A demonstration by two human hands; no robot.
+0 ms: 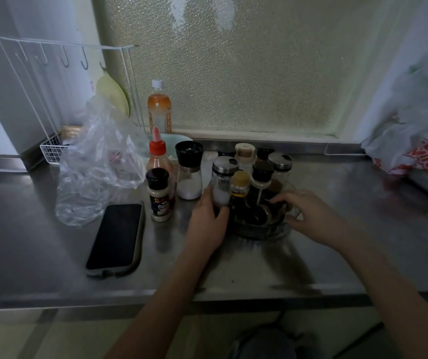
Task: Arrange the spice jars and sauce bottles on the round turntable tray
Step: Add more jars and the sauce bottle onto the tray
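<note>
A clear round turntable tray [262,230] sits on the steel counter and holds several jars and bottles. My left hand [207,221] grips a glass shaker with a silver lid [223,182] at the tray's left edge. My right hand [311,216] rests on the tray's right rim, fingers curled over it. A small bottle with a tan cap [240,186] and dark-capped bottles [260,177] stand in the tray. Left of the tray stand a salt grinder with a black top [189,172], a black-capped spice jar [159,195] and a red-capped sauce bottle [157,154].
A phone [115,239] lies face up at the front left. A crumpled clear plastic bag [98,164] sits behind it. An orange drink bottle [159,110] stands by the frosted window. A white wire rack [52,149] is at the back left, plastic bags [415,141] at the right.
</note>
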